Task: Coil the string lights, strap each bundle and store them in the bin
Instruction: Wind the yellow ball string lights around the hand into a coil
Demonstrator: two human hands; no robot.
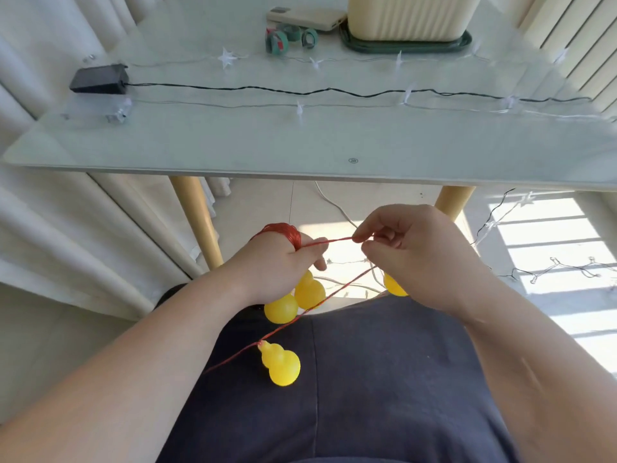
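A red string [334, 241] of yellow gourd lamps is held below the near edge of a glass table [200, 142], over a person's lap [384, 379]. Part of it is wound in a tight coil [282, 233] round the far side of the left hand [283, 265], whose fingers are curled in on the loops. From there a short, taut length runs right to the right hand [410, 248], which pinches it between thumb and fingertips. A second length slants from under the right hand down and left across the lap, carrying one gourd [282, 365] that lies on the dark cloth. Two more gourds [309, 292] hang just beneath the left hand, and another [392, 286] shows under the right wrist. On the table, a black wire [334, 91] stretches from a black battery box [99, 79] at the far left across to the right edge. Clear wires with white star lamps [227, 57] lie alongside it, on both its near and far sides. Further back sit several rolled green straps [277, 41], with a pale power bank [305, 16] just behind them. To their right stands a cream ribbed bin [410, 15] on a dark green tray [464, 45]. Wooden legs [197, 222] hold up the table, a white curtain [50, 212] hangs at left, and more light strings [567, 269] trail over the sunlit floor at right.
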